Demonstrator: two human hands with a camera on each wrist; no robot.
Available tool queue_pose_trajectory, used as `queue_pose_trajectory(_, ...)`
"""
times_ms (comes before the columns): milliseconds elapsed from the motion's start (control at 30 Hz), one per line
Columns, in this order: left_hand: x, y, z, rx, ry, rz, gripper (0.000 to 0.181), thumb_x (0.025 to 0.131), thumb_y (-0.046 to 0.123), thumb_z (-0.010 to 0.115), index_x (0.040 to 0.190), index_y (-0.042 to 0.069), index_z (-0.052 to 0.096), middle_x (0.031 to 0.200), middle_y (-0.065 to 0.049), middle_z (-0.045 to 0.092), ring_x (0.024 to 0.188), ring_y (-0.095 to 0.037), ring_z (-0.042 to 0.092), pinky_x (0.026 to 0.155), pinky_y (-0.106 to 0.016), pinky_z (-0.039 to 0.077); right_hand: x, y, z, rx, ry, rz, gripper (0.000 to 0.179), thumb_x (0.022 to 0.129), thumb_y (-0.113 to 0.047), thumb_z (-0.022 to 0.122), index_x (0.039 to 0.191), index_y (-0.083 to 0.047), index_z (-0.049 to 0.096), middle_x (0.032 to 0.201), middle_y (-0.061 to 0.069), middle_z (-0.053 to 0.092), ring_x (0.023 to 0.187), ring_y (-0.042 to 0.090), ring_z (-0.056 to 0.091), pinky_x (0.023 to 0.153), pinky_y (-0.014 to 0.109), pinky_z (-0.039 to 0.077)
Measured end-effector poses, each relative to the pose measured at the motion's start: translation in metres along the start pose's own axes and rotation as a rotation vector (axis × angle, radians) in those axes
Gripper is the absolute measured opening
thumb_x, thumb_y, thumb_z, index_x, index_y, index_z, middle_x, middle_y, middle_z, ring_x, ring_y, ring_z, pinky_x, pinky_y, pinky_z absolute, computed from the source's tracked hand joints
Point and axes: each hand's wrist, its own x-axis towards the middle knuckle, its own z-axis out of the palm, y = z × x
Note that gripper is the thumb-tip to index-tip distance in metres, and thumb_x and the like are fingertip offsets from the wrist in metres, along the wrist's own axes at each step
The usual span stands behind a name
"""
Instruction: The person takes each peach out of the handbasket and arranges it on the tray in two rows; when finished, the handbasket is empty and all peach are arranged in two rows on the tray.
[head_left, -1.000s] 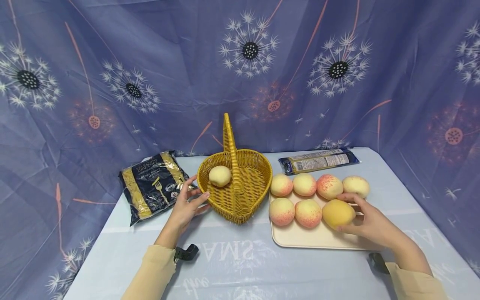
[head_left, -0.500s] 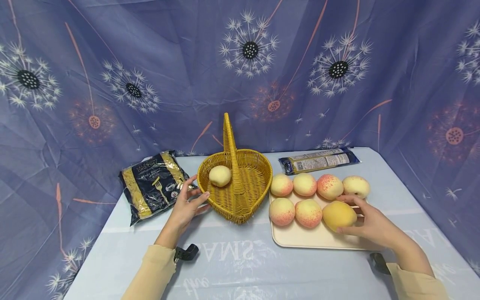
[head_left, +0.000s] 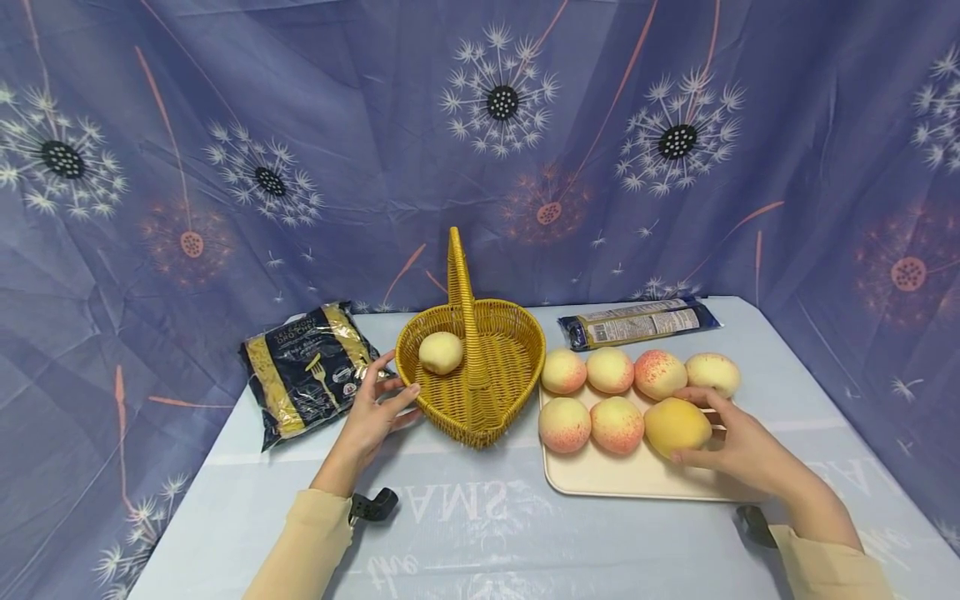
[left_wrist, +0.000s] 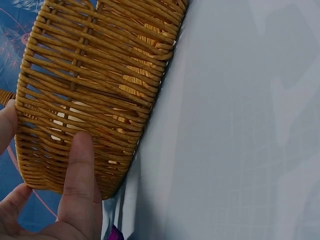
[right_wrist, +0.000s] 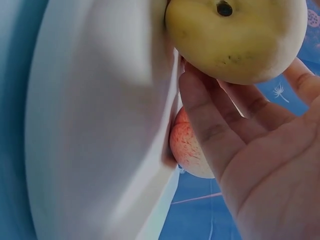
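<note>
A heart-shaped wicker basket [head_left: 510, 392] with an upright handle stands mid-table, holding one pale fruit [head_left: 441, 352]. My left hand [head_left: 371, 421] touches its left side; in the left wrist view the fingers lie fairly straight against the wicker [left_wrist: 100, 70]. On the right, my right hand [head_left: 738, 442] holds a yellow, mango-like fruit [head_left: 677, 427] between thumb and fingers over a cream tray [head_left: 600, 479]. Seen from the right wrist, the fruit [right_wrist: 235, 45] has a dark round hole, and fingers curve below it. Whether it touches the tray, I cannot tell.
Several peaches [head_left: 617, 425] sit on the tray left of and behind the right hand, with a pale fruit [head_left: 712, 372] at the back right. A dark pasta bag [head_left: 307, 367] lies left of the basket. A long packet [head_left: 639, 322] lies behind the tray, near the patterned cloth [head_left: 360, 167].
</note>
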Motion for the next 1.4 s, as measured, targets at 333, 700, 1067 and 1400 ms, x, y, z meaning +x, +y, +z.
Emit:
queue_pose_trajectory(333, 0.000, 0.001, -0.002, -0.015, 0.009, 0.005, 0.081, 0.106, 0.007, 0.068, 0.169, 0.033, 0.025, 0.143, -0.020, 0.044, 0.101, -0.014, 0.073, 0.106, -0.049, 0.065, 0.006, -0.007, -0.009, 0.035, 0.031, -0.047, 0.081, 0.080, -0.025, 0.097, 0.147, -0.007, 0.055, 0.145, 0.017, 0.063, 0.115, -0.020, 0.047, 0.093, 0.004, 0.053)
queue_pose_trajectory(700, 0.000, -0.001, -0.005, -0.028, 0.010, 0.015, 0.080, 0.105, 0.005, 0.068, 0.169, 0.033, 0.027, 0.135, -0.015, 0.046, 0.100, -0.014, 0.073, 0.105, -0.051, 0.065, 0.060, -0.066, -0.030, 0.049, 0.017, -0.154, 0.065, 0.090, -0.027, 0.090, 0.145, -0.013, 0.058, 0.145, 0.012, 0.064, 0.127, 0.036, 0.066, 0.103, 0.017, 0.057)
queue_pose_trajectory(1067, -0.002, -0.003, -0.002, -0.027, -0.005, 0.010, 0.079, 0.105, 0.005, 0.068, 0.168, 0.032, 0.028, 0.132, -0.014, 0.048, 0.101, -0.015, 0.073, 0.105, -0.050, 0.065, 0.147, -0.120, -0.005, 0.222, -0.174, -0.254, 0.063, 0.096, -0.025, 0.084, 0.150, -0.017, 0.052, 0.150, 0.013, 0.059, 0.139, 0.039, 0.059, 0.118, 0.064, 0.052)
queue_pose_trajectory(1400, -0.001, -0.001, -0.002, -0.029, -0.003, 0.007, 0.080, 0.105, 0.006, 0.069, 0.168, 0.033, 0.028, 0.136, -0.017, 0.046, 0.101, -0.015, 0.073, 0.103, -0.049, 0.067, 0.211, -0.167, 0.040, 0.228, -0.333, -0.261, 0.070, 0.095, -0.034, 0.085, 0.153, -0.019, 0.050, 0.153, 0.021, 0.056, 0.140, 0.043, 0.058, 0.117, 0.061, 0.055)
